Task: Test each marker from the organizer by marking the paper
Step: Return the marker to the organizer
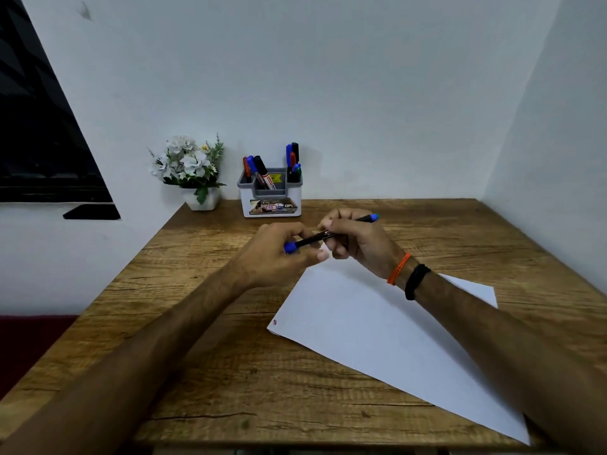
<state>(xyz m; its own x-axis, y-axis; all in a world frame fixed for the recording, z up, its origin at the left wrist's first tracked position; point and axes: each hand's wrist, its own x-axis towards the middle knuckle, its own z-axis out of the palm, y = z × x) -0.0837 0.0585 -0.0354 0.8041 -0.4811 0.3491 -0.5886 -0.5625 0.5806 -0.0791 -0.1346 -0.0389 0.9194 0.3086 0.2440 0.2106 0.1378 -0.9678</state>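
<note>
Blue-capped marker (315,237) held above the paper's far corner, long axis running left-low to right-high; left hand (282,254) pinches the blue cap end, right hand (356,239) grips the barrel; paper (377,326) lies directly below, nearer the right hand; organizer (271,195) behind on the surface (203,372).
</note>
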